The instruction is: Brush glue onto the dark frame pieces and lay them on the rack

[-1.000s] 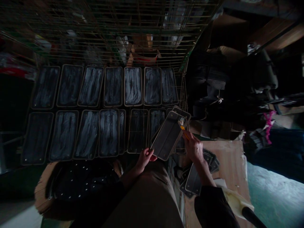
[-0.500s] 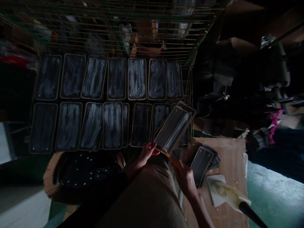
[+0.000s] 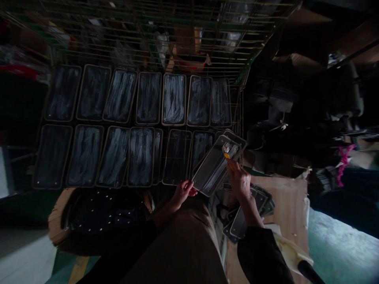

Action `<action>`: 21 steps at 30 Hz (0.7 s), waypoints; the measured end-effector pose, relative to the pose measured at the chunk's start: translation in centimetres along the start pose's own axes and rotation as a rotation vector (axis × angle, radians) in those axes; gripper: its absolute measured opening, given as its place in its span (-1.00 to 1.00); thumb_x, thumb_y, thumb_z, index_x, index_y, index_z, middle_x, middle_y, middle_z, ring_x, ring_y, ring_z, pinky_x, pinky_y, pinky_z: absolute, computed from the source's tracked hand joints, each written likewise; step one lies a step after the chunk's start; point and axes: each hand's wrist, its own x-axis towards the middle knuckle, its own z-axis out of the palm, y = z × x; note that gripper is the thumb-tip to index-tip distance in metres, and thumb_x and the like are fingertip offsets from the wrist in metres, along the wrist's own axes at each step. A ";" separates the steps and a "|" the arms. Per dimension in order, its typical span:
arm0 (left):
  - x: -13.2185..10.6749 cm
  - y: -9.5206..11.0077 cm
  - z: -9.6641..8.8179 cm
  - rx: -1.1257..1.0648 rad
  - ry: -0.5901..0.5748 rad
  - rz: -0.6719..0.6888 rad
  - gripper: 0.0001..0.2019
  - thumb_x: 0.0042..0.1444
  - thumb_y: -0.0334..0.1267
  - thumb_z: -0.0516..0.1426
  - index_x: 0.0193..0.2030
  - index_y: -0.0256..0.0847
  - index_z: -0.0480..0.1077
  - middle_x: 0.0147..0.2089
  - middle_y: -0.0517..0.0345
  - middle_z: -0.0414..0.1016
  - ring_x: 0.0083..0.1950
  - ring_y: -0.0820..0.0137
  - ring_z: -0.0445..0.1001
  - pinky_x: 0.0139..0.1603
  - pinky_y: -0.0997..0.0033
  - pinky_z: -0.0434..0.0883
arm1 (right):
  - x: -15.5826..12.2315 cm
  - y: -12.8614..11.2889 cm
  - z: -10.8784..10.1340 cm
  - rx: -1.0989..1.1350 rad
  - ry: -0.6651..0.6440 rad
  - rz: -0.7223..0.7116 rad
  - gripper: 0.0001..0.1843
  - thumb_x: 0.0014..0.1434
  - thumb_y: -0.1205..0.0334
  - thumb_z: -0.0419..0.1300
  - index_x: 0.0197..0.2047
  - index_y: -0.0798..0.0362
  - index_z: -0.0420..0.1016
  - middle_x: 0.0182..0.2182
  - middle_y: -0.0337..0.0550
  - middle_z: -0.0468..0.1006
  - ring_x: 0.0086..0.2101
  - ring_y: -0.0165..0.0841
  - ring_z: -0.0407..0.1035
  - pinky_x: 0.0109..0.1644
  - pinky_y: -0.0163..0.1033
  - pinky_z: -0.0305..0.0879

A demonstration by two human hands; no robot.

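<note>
My left hand (image 3: 184, 193) pinches the lower left corner of a dark rectangular panel (image 3: 209, 167) with a pale edge and small rivets near its ends. Tilted to the right, this panel overlaps other panels at the rack's right end. In my right hand (image 3: 239, 179) is a small brush (image 3: 226, 152) with a yellow-orange handle, its bristles touching the panel's upper part. Whitish wet streaks run along the panel's right side. Under my right forearm lies a stack of similar dark panels (image 3: 239, 225), partly hidden by the arm.
Two rows of streaked panels (image 3: 141, 156) lean on a wire rack (image 3: 237, 106). A wooden board (image 3: 291, 213) at right bears a cream-coloured container (image 3: 291, 252) with a black handle. A round cardboard container (image 3: 56, 221) at lower left holds dark pieces with shiny dots.
My right hand has moved the brush up the panel from its lower end to near its top. My left hand keeps its hold on the corner. The view has shifted slightly.
</note>
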 end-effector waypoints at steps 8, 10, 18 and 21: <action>-0.2 0.7 0.0 -0.025 -0.002 -0.052 -0.56 0.00 0.13 0.24 -0.37 -0.28 0.38 -0.52 0.07 0.56 -0.50 0.35 0.57 -0.46 0.44 0.51 | -11.6 -6.8 0.3 0.324 -0.297 -0.014 -0.68 0.36 0.31 -0.05 0.11 -0.01 0.36 -0.20 -0.12 0.59 -0.28 -0.34 0.51 -0.25 -0.30 0.40; -0.2 0.8 0.0 -0.022 0.004 -0.054 -0.55 -0.01 0.14 0.24 -0.40 -0.27 0.37 -0.53 0.08 0.55 -0.51 0.37 0.56 -0.48 0.46 0.50 | -12.1 -7.2 0.1 0.411 -0.331 0.029 -0.67 0.36 0.31 -0.05 0.12 -0.04 0.35 -0.18 -0.13 0.60 -0.27 -0.35 0.52 -0.25 -0.31 0.42; -0.1 1.1 -0.1 -0.011 -0.008 -0.031 -0.58 -0.01 0.11 0.26 -0.40 -0.27 0.37 -0.53 0.07 0.56 -0.53 0.38 0.55 -0.50 0.49 0.48 | -3.0 -1.5 -0.9 0.357 -0.064 0.152 -0.70 0.37 0.13 -0.01 0.04 0.01 0.43 -0.34 -0.18 0.62 -0.36 -0.34 0.53 -0.33 -0.32 0.39; -0.1 1.0 -0.1 -0.006 0.004 -0.014 -0.59 -0.01 0.09 0.26 -0.38 -0.28 0.39 -0.51 0.05 0.57 -0.51 0.37 0.56 -0.49 0.48 0.49 | 0.8 -0.1 -1.4 0.226 0.089 0.141 -0.69 0.36 0.11 0.00 0.04 0.02 0.45 -0.35 -0.17 0.62 -0.35 -0.32 0.53 -0.30 -0.30 0.38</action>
